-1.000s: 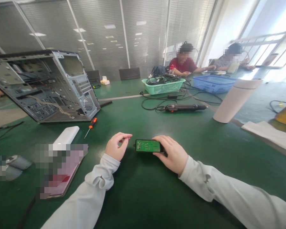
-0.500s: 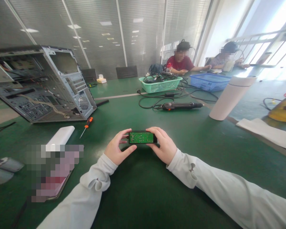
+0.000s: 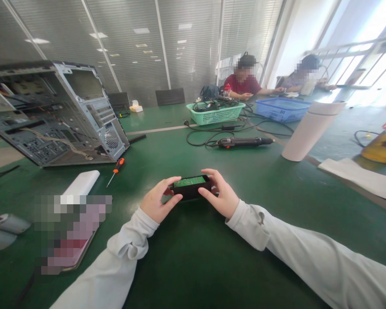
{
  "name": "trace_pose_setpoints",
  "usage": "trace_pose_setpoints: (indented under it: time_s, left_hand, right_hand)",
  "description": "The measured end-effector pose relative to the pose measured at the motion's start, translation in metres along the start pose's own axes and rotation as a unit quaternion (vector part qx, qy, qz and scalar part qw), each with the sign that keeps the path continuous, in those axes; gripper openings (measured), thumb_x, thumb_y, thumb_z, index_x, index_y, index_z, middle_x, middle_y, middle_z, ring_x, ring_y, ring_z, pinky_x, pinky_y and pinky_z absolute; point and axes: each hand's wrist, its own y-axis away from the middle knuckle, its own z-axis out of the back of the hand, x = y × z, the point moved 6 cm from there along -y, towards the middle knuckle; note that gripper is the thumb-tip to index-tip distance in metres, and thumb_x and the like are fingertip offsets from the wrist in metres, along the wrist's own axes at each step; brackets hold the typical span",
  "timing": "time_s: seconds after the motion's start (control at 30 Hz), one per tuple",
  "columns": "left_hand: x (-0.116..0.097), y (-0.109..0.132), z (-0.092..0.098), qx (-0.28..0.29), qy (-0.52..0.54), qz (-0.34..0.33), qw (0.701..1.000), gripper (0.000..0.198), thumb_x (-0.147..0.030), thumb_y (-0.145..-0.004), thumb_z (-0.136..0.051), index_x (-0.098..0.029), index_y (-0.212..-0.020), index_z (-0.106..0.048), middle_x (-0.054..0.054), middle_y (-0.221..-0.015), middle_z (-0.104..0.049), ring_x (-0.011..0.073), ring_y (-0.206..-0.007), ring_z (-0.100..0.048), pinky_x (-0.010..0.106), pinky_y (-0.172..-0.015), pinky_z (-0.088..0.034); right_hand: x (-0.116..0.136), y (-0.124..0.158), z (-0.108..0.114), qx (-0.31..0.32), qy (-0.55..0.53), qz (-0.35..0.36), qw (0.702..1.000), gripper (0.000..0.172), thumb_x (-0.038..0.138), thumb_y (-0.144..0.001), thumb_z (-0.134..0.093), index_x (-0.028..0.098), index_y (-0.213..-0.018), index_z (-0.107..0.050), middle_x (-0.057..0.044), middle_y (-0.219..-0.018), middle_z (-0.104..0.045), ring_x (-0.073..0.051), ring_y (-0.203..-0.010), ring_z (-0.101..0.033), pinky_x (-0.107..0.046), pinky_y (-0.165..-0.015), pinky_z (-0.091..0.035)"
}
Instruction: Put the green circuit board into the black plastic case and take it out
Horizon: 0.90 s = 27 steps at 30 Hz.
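Observation:
A small black case with a green circuit board (image 3: 189, 182) showing in its open top is held between my two hands, over the near part of the table. My left hand (image 3: 161, 199) grips its left end, thumb in front and fingers behind. My right hand (image 3: 220, 191) has hold of the right end, with the thumb on the front wall and the fingers at the back edge. The case is tipped so that its dark front wall (image 3: 189, 193) faces me. The underside is hidden.
To the left stand an open computer case (image 3: 83, 116), an orange-handled screwdriver (image 3: 116, 171), a white box (image 3: 82, 184) and a phone-like slab (image 3: 83, 240). Ahead lie an electric screwdriver (image 3: 244, 142), a green basket (image 3: 217, 116) of cables, a blue basket (image 3: 281, 111) and a tumbler (image 3: 309, 133). Two people sit beyond.
The black case has been tilted: its board faced me before, and now its front wall shows. My right thumb has moved up onto that wall. My left hand has barely moved.

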Motion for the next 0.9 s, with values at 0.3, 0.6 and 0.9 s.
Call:
trace_pose_setpoints:
  time_s: [0.3, 0.6, 0.9]
  left_hand:
    - [0.001, -0.001, -0.008, 0.086, 0.037, 0.049, 0.994, 0.055, -0.047, -0.069, -0.068, -0.022, -0.117, -0.057, 0.0, -0.074, -0.067, 0.0186, -0.07, -0.064, 0.032, -0.076, -0.051]
    - [0.024, 0.0, 0.0, -0.037, 0.13, 0.177, 0.975, 0.049, -0.063, -0.077, -0.039, -0.019, -0.063, -0.056, -0.001, -0.052, -0.055, 0.0158, -0.05, -0.054, 0.028, -0.053, -0.045]
    - [0.053, 0.007, -0.014, 0.005, 0.136, 0.29, 0.947, 0.062, -0.06, -0.084, -0.02, -0.023, -0.043, -0.048, 0.002, -0.036, -0.051, 0.0182, -0.043, -0.054, 0.029, -0.048, -0.043]
  right_hand:
    - [-0.021, -0.01, -0.006, 0.077, -0.174, -0.205, 0.96, 0.057, 0.063, -0.075, -0.058, 0.014, -0.099, -0.041, 0.002, -0.063, -0.048, -0.01, -0.046, -0.05, -0.016, -0.039, -0.043]
    - [-0.008, 0.003, -0.016, 0.291, -0.261, -0.277, 0.878, 0.059, 0.069, -0.081, -0.057, 0.014, -0.091, -0.038, -0.003, -0.065, -0.054, -0.013, -0.053, -0.056, -0.013, -0.04, -0.039]
    - [-0.003, 0.009, -0.021, 0.281, -0.224, -0.366, 0.858, 0.063, 0.058, -0.103, -0.022, 0.01, -0.072, -0.046, -0.003, -0.046, -0.044, -0.009, -0.037, -0.044, -0.012, -0.035, -0.029]
